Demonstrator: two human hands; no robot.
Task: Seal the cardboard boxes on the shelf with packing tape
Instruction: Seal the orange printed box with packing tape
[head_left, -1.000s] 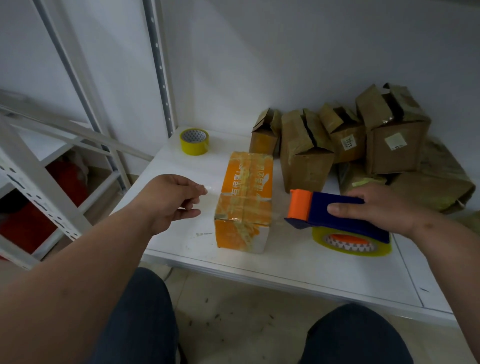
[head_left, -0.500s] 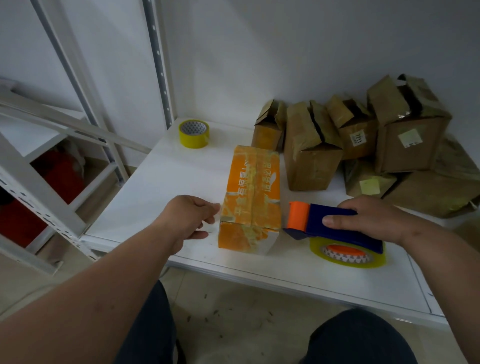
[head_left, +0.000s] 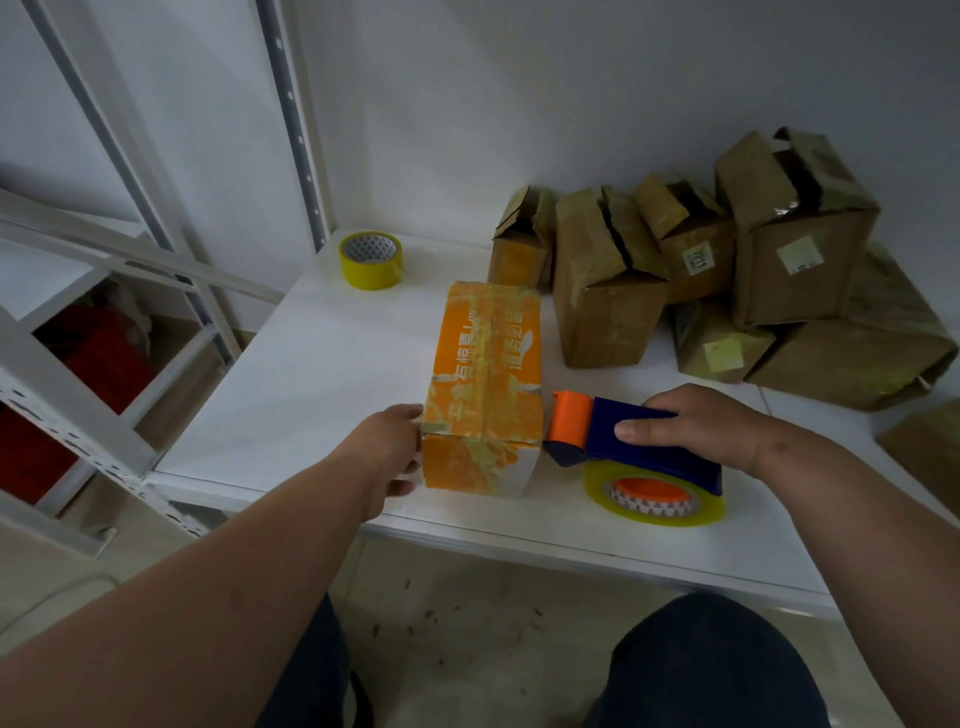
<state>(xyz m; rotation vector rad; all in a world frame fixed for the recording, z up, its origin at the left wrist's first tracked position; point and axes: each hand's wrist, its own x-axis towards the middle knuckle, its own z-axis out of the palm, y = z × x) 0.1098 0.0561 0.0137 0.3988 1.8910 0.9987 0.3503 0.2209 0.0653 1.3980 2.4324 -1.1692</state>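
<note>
Orange box at frame centre on white shelf, left hand against its left side w/ fingertips hidden so grip can't be told, right hand grasping tape dispenser at box's lower right, brown boxes upper right partly cut off.

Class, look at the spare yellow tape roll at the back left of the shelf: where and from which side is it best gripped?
Probably from above, pinching the wall of the yellow tape roll: it lies flat on the white shelf with its open core facing up, so one finger fits inside and the thumb outside.
</note>
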